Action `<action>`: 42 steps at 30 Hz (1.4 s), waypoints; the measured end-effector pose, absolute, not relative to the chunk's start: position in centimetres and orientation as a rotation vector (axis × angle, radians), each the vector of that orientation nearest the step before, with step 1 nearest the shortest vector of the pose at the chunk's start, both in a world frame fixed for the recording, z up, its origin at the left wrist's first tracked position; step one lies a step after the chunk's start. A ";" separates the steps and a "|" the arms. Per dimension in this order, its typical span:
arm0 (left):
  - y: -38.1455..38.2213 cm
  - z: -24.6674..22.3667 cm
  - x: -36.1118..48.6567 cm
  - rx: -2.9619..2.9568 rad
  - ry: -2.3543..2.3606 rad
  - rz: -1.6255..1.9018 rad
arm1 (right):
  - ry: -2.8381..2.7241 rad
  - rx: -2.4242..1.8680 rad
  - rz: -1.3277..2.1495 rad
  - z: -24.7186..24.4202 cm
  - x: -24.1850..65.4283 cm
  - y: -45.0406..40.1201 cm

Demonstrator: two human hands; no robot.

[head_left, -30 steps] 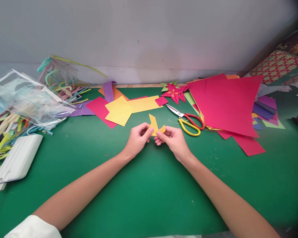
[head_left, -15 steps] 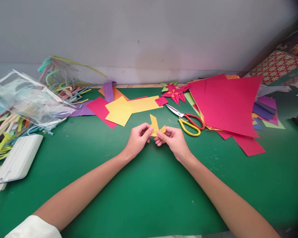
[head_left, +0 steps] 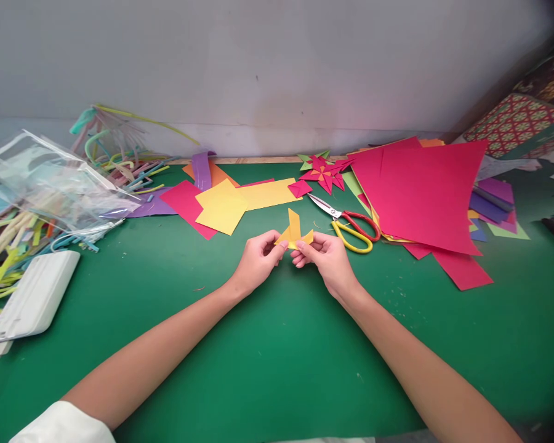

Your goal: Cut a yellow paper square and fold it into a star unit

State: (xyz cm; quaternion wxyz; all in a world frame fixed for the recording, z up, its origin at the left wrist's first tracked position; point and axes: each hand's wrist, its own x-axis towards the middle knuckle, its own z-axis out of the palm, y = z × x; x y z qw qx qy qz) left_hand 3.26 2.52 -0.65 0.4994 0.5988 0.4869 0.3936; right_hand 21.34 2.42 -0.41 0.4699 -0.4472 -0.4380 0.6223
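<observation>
Between my two hands is a small piece of folded yellow paper (head_left: pixel 294 226), with one pointed flap standing up and a point out to each side. My left hand (head_left: pixel 259 258) pinches its left end between thumb and fingers. On the right end, my right hand (head_left: pixel 324 257) is closed with the thumb on top. The lower edge of the paper is partly hidden by the thumbs. Just beyond my right hand lie scissors (head_left: pixel 346 223) with one red and one yellow handle, blades slightly apart.
Yellow squares (head_left: pixel 224 208), a red sheet (head_left: pixel 182 195) and a folded paper flower (head_left: pixel 324 173) lie behind my hands. Large red sheets (head_left: pixel 420 191) are stacked at right. Pipe cleaners (head_left: pixel 9 252), a clear plastic bag (head_left: pixel 55 178) and a white power bank (head_left: pixel 37 295) occupy the left.
The folded yellow paper has shifted slightly right, and its standing flap looks more upright. More of its left point shows beside my left thumb. Both hands keep their hold.
</observation>
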 end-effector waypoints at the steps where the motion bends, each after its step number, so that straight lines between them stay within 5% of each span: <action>1: 2.5 -0.7 3.3 1.450 1.181 0.957 | -1.068 -1.093 1.529 -0.4 21.3 2.4; 42: 2.3 0.0 3.5 1.445 1.134 1.030 | -1.097 -1.060 1.549 -0.7 20.9 2.0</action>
